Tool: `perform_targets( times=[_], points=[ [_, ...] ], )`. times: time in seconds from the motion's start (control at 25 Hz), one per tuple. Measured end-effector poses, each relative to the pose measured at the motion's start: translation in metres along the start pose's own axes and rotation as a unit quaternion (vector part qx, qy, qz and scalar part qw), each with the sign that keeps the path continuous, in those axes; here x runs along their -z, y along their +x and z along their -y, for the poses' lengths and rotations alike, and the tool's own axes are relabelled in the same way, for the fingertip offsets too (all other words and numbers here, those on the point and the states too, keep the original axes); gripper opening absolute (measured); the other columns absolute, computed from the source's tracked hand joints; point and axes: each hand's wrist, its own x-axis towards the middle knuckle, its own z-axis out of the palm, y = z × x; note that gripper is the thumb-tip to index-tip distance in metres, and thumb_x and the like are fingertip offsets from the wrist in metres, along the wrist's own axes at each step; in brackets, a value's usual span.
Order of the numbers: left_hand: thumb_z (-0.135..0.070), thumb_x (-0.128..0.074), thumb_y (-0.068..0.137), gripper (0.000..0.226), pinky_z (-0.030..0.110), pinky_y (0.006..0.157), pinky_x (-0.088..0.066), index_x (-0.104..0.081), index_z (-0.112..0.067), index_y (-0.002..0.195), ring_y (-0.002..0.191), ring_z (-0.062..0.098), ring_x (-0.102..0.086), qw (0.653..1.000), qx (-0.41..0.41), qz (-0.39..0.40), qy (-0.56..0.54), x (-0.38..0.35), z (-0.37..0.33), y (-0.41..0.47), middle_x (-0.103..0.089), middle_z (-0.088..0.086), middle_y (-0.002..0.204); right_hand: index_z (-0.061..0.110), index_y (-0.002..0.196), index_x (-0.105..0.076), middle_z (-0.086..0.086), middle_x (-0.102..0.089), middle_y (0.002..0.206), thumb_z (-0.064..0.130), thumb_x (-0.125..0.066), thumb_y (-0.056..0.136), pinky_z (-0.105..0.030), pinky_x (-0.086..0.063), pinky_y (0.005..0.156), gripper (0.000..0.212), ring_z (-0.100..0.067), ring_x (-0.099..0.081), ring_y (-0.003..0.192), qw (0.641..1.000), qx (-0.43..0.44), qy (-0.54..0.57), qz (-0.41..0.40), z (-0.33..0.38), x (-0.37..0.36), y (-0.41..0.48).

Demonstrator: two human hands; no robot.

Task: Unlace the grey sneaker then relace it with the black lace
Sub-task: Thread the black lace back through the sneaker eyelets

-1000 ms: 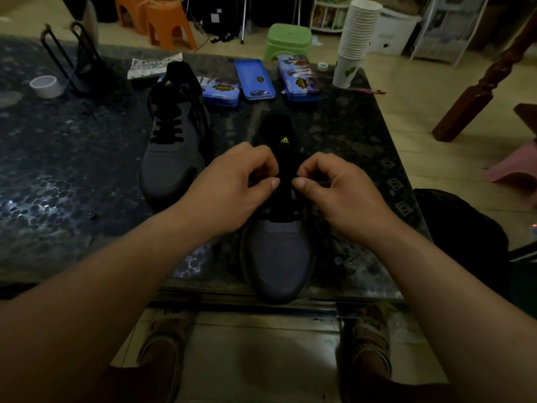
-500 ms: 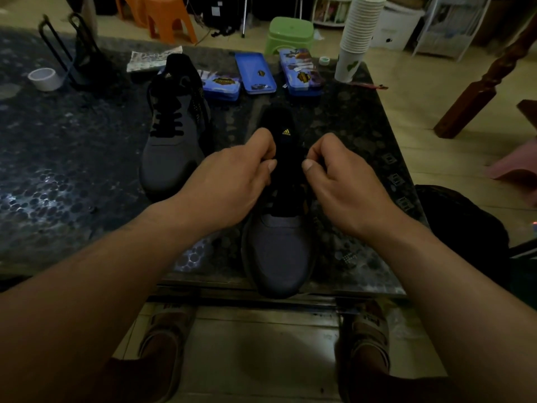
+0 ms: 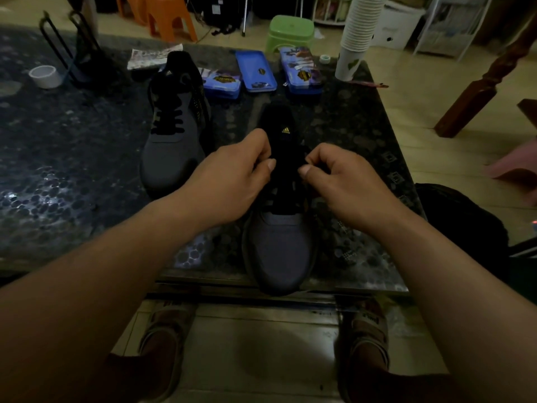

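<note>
Left hand and right hand are each pinching the black lace on the grey sneaker, toe overhanging the table.

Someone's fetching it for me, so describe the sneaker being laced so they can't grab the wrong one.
On the dark speckled table, go to the near edge. The grey sneaker there has the left hand and right hand pinching its black lace; its twin sits farther back and left, laced and untouched.
</note>
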Motion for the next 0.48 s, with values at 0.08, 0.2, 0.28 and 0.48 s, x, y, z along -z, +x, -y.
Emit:
perform_targets(
  times=[0.08, 0.2, 0.28, 0.48],
  points=[
    [-0.043, -0.057, 0.101, 0.025, 0.040, 0.063, -0.049, -0.042, -0.025, 0.092, 0.071, 0.013, -0.058, 0.999, 0.042, 0.017, -0.015, -0.001, -0.004, -0.001, -0.061, -0.004, 0.080, 0.015, 0.093, -0.062, 0.000, -0.065, 0.081, 0.032, -0.064, 0.100, -0.016, -0.040, 0.053, 0.019, 0.002, -0.055, 0.061, 1.000, -0.011, -0.004, -0.002, 0.001, -0.002, -0.002],
    [-0.055, -0.068, 0.090, 0.039, 0.035, 0.061, -0.046, -0.046, -0.024, 0.098, 0.078, 0.011, -0.060, 0.990, 0.129, 0.060, -0.001, -0.004, -0.008, 0.000, -0.062, -0.006, 0.089, 0.020, 0.096, -0.058, 0.000, -0.063, 0.096, 0.045, -0.072, 0.089, -0.025, -0.040, 0.060, 0.029, -0.007, -0.060, 0.080, 0.998, -0.054, -0.044, 0.011, -0.001, -0.005, -0.003],
    [-0.056, -0.072, 0.087, 0.048, 0.030, 0.058, -0.041, -0.045, -0.021, 0.107, 0.079, 0.010, -0.061, 0.980, 0.182, 0.080, -0.016, -0.004, -0.008, 0.003, -0.062, -0.004, 0.095, 0.022, 0.097, -0.057, -0.002, -0.063, 0.102, 0.048, -0.075, 0.083, -0.030, -0.040, 0.061, 0.035, -0.014, -0.062, 0.086, 0.995, -0.086, -0.048, 0.032, 0.000, -0.008, -0.003],
    [-0.048, -0.074, 0.086, 0.056, 0.025, 0.056, -0.043, -0.039, -0.017, 0.118, 0.081, 0.009, -0.062, 0.974, 0.210, 0.078, -0.042, -0.004, -0.013, 0.001, -0.061, -0.004, 0.100, 0.022, 0.094, -0.053, -0.001, -0.058, 0.101, 0.046, -0.073, 0.075, -0.032, -0.035, 0.058, 0.036, -0.017, -0.057, 0.081, 0.992, -0.094, -0.076, 0.019, 0.011, -0.012, -0.004]
  ],
)
